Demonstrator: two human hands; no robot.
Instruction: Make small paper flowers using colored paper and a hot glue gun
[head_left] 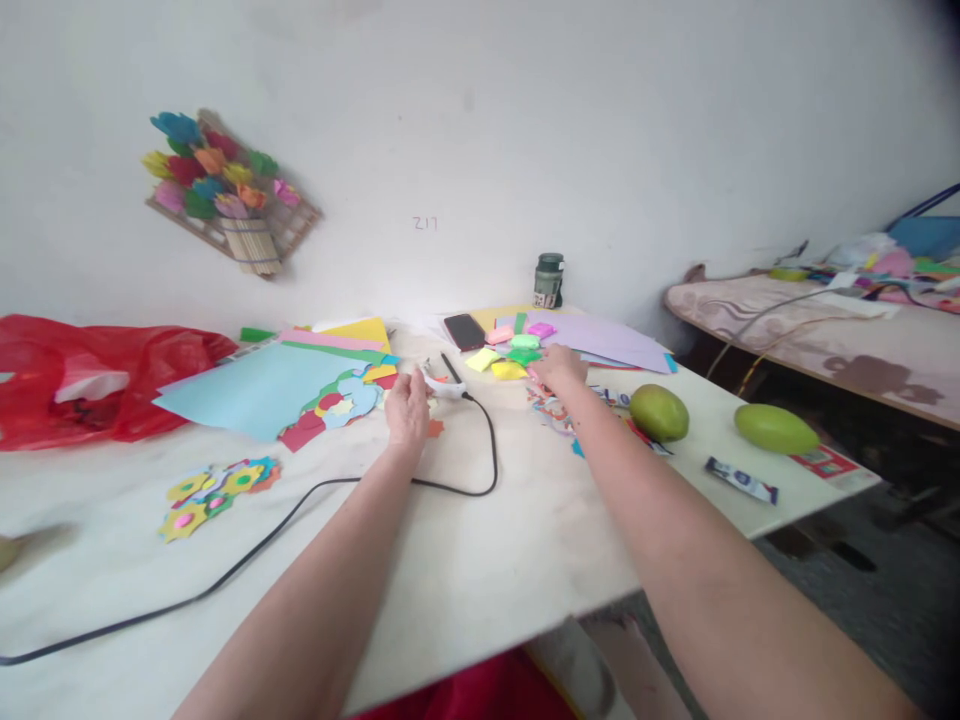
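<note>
My left hand (409, 408) is at the middle of the table, beside a white corded tool (445, 388) with a black cord. Its fingers are partly hidden, and whether they hold anything is unclear. My right hand (559, 369) reaches to the near side of small bright packets, among them a yellow one (509, 370) and a green one (523, 355). The fingertips are blurred there. Cut paper pieces (551, 408) lie just below that hand. Left of my left hand are round paper cutouts (339, 405) on a light blue sheet (240, 388).
Paper flowers (244, 478) lie at the left, near a red plastic bag (112, 385). A phone (464, 332) and dark green bottle (548, 280) stand toward the wall. Two green fruits (659, 413) and a tube (741, 480) are at the right. The cord crosses the table.
</note>
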